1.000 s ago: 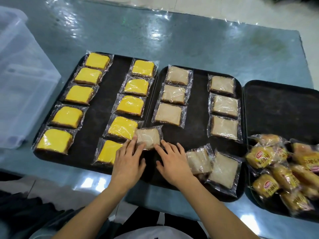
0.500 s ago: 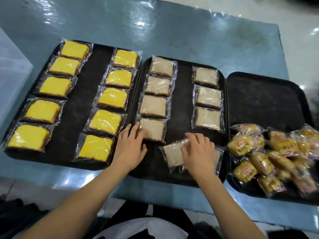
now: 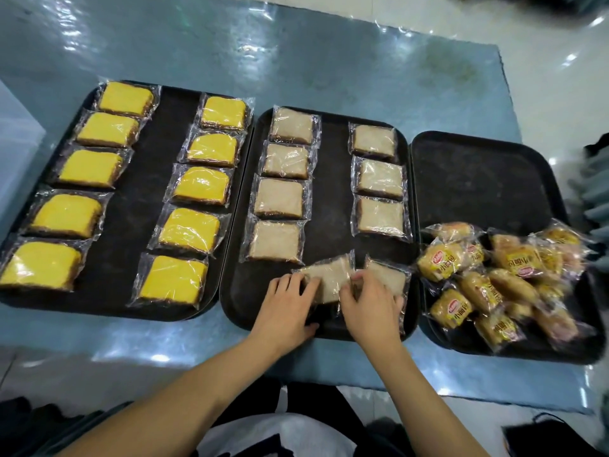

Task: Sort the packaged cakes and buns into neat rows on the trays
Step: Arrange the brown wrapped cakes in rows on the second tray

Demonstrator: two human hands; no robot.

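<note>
Black trays, three, are set side by side on a blue table (image 3: pixel 329 61). On the middle tray (image 3: pixel 333 206), pale wrapped cakes are laid in two rows, four on the left, three on the right. A loose pale cake (image 3: pixel 326 278) at the near edge is gripped from both sides: left hand (image 3: pixel 286 308) at its left end, right hand (image 3: pixel 372 305) pinching its right end. Yellow cakes (image 3: pixel 197 186) are lined up on the left tray (image 3: pixel 141 179). Buns (image 3: pixel 494 278) are heaped on the right tray (image 3: pixel 478 179).
</note>
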